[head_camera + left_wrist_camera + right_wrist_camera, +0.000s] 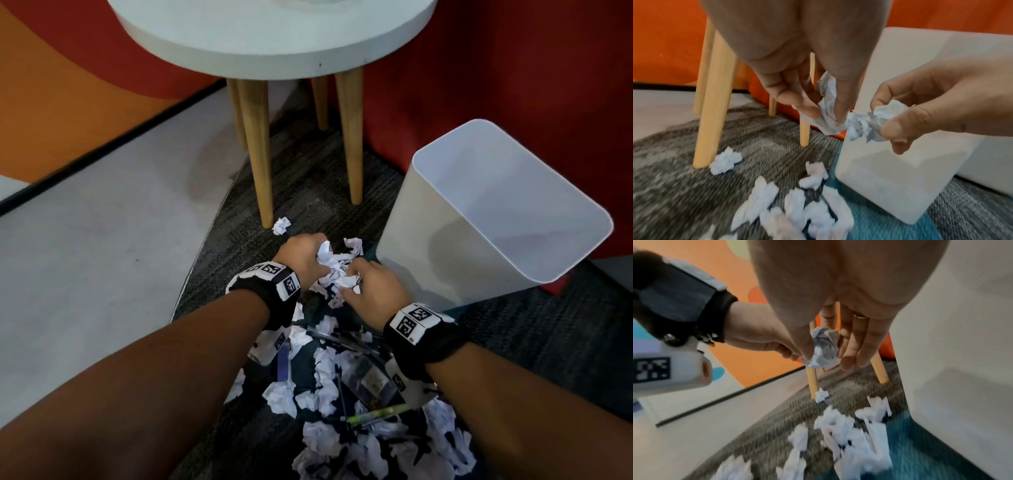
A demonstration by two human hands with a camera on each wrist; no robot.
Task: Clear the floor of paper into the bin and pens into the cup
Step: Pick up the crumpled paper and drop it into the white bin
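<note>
Grey woven carpet (308, 178) w/ a teal patch runs under a round white side table (274, 37) on wooden legs (257, 150); orange-red wall behind. From my head feed, the white bin (486, 219) sits at 3 o'clock of both hands, tilted w/ its mouth toward me; what I can see of the inside holds nothing. A clear cup (371, 377) sits near 6 o'clock among the litter, contents too blurred to call.

Paper: small white crumpled balls, scattered loose (329, 383) on the carpet from the hands down to 6 o'clock; one stray ball (281, 225) lies just beside a table leg at 12. Dark pens (339, 337) lie among them, plus a green pen (376, 413) near the cup.

Left hand (301, 253) pinches a crumpled wad (827, 107) between thumb and fingers, lifted off the carpet. Right hand (375, 286) clenches another paper wad (877, 123), the two wads touching, just beside the bin wall. Right-wrist cam shows a ring (860, 316) on one finger.

Wrist bands carry black-and-white square code tags (412, 320); no readable text.
</note>
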